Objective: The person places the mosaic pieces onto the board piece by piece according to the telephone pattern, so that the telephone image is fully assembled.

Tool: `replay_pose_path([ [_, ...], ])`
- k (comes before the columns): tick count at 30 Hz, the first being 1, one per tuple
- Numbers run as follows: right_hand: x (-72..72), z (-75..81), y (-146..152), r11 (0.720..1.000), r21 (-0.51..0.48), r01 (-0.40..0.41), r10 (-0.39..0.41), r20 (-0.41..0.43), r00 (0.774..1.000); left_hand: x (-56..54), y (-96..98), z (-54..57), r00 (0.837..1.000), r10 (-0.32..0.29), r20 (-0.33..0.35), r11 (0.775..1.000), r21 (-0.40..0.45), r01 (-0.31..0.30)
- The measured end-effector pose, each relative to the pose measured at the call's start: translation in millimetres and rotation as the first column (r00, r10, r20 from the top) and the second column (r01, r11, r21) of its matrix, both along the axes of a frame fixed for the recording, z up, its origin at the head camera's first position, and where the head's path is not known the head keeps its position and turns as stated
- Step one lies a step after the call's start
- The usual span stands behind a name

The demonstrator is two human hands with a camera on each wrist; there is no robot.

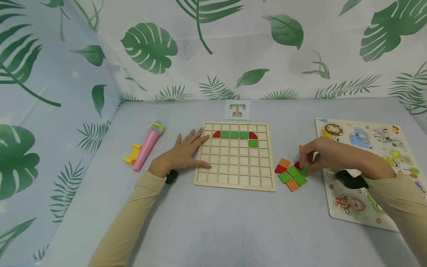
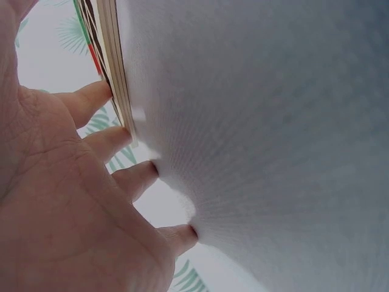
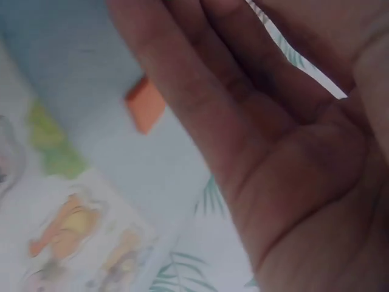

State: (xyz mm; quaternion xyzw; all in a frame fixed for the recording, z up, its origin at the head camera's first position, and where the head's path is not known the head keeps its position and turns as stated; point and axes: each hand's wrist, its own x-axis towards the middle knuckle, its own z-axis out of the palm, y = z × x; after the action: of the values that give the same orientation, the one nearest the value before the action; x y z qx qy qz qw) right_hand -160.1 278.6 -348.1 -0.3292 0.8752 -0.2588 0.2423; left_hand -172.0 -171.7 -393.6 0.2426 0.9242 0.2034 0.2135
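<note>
Pinching a green tile [image 1: 304, 171] at the tile pile [image 1: 293, 171], right hand [image 1: 316, 154]; pile sits just right of the wooden grid board [image 1: 233, 170]. Left hand [image 1: 182, 155] spread on board's left edge. Board's far side: three green tiles between two red quarter-rounds, one more green under the right one.

Left wrist view adds fingertips against board's edge; head view doesn't show that contact. Right wrist view has the orange tile [image 3: 146, 108] clearer; head view mostly loses it behind the hand.

Right forearm covers part of the animal puzzle board [image 1: 338, 212], far right. Pattern card [image 1: 237, 113] beyond grid. Pink toy microphone [image 1: 146, 148] left, beside yellow piece [image 1: 132, 154].

Pale counter [image 1: 217, 222], leaf-print cloth [image 1: 227, 59] behind and left.
</note>
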Motion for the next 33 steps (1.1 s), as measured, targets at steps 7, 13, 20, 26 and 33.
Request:
replay_pose_path([
  [7, -23.0, 8.1, -36, 0.994, -0.098, -0.044, 0.031, -0.127, 0.991, -1.0, -0.6, -0.8, 1.0, -0.007, -0.007, 1.0, -0.008, 0.006],
  [13, -42.5, 9.9, -88, 0.976, -0.204, -0.08, 0.046, -0.167, 0.985, -0.4, -1.1, 0.8, 1.0, -0.002, -0.005, 1.0, 0.001, 0.002],
  [20, -56.2, 2.5, -143, 0.945, -0.302, -0.126, 0.044, -0.266, 0.963, 0.0, -0.3, 0.9, 1.0, -0.005, -0.008, 1.0, 0.003, 0.005],
  [26, -62.8, -6.8, -174, 0.913, -0.378, -0.154, 0.031, -0.31, 0.95, -1.7, 0.4, 0.3, 1.0, -0.009, -0.004, 1.0, -0.004, 0.009],
  [33, -67.0, -20.5, -195, 0.912, -0.394, -0.113, -0.005, -0.285, 0.958, -2.0, -0.4, -0.8, 1.0, -0.004, -0.005, 1.0, -0.007, 0.004],
])
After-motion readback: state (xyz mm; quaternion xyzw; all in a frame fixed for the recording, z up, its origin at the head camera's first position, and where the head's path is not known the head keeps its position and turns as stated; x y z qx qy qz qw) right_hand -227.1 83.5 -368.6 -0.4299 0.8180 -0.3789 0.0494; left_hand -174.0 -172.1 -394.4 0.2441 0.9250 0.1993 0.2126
